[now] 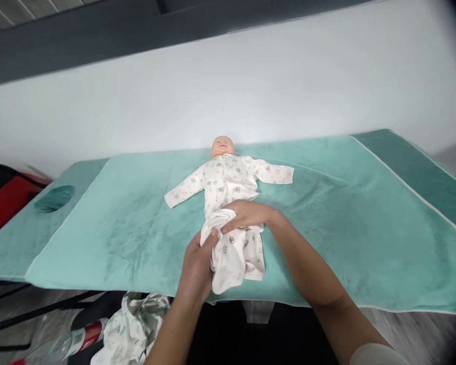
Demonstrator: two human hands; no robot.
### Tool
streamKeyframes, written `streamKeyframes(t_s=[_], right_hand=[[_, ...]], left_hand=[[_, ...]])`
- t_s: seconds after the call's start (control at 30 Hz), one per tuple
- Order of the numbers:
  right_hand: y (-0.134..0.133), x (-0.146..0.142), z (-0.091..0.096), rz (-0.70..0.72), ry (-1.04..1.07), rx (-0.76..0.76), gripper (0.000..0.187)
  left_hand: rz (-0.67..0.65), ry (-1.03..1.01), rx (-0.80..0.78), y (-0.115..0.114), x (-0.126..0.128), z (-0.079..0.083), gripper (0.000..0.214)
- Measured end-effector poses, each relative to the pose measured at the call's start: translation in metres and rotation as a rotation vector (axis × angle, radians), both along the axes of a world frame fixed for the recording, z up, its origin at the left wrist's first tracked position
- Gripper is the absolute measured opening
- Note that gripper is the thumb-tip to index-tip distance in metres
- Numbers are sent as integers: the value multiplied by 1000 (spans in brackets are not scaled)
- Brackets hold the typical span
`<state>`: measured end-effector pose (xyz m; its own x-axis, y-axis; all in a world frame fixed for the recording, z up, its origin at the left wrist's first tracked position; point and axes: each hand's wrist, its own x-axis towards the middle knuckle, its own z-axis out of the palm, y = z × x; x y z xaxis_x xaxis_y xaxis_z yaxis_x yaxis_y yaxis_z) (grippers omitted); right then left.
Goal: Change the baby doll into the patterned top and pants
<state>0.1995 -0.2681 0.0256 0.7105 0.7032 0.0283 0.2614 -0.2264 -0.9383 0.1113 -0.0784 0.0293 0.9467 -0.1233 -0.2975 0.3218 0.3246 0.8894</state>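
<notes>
Lying beneath the bed's (99,228) near edge, toward its left end, are a bottle (53,351) and a crumpled cloth (129,329). The bottle wears a red and white label (87,337), its print too small to read.

Midway along that edge, the pants (231,258) lie between both hands, their long axis running from near edge toward far edge, in line with the doll (223,146). The left hand (196,263) is closer to the near edge, at the left leg; it is partly closed, thumb on top, gripping cloth. The right hand (247,213) reaches across from the right at the bunched waist, loosely curled, with fabric between thumb and fingers. How much of the doll is inside the pants cannot be told.

Just beyond, the shirt (228,177) spreads its sleeves toward the bed's two ends. Its small printed figures show no readable writing. The doll's head rests near the far edge, before the wall (213,91).
</notes>
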Motion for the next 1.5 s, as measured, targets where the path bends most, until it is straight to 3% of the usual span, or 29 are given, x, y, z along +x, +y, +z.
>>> streamKeyframes(t_s=[0.13,0.3,0.5,0.7,0.9,1.07,1.17,1.27,1.37,1.5], right_hand=[[8,-5,0,73,-148,-276,48],[12,-6,-6,211,-141,-281,48],[16,-9,-10,181,-141,-312,40],[18,-15,-6,221,-165,-321,39],[27,-15,-13,167,-213,-345,31],[29,-15,-18,139,-263,-300,25],[26,-15,-15,136,-251,-199,25],[23,-16,-11,99,-215,-91,30],[20,-17,-9,65,-164,-35,33],[13,-18,-8,-33,-58,165,33]], left_hand=[[157,121,-97,0,-63,-16,52],[266,236,-101,13,-96,-48,49],[316,177,18,25,-94,-72,55],[395,222,48,38,-90,-74,45],[271,368,67,48,-85,-78,44],[269,371,66,37,-84,-78,43],[250,276,53,34,-78,-79,45],[239,76,163,45,-56,-80,44],[182,-128,301,64,-18,-77,39],[90,-291,377,74,43,-60,39]])
